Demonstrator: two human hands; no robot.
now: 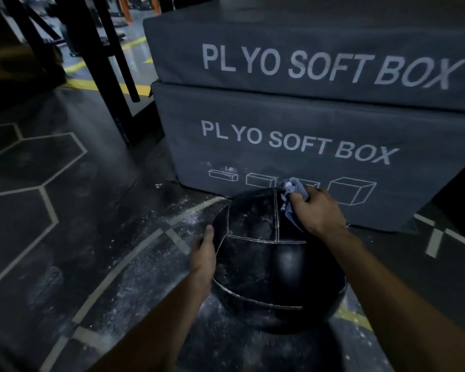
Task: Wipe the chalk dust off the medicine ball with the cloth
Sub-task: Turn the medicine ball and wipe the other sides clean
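Black leather, stitched in pale thread, covered the medicine ball (269,264), which sat on the dark floor (65,210) just in front of the lower of two stacked grey boxes. The left hand (204,253) lay flat against the ball's left side, fingers straight, steadying it and gripping nothing. The right hand (317,208) was curled round a bunched blue-grey cloth (293,191), pressing it onto the ball's top far side, beside a seam. White chalk dust (151,264) speckled the floor around the ball and along the pale hexagon lines painted there. The upper box (320,49) read "PLYO SOFT BOX" in large pale letters; the lower box (293,130) carried the same words, smaller, above a row of outline drawings of boxes, one partly hidden by the cloth. Some chalk smudges marked that lower face too.
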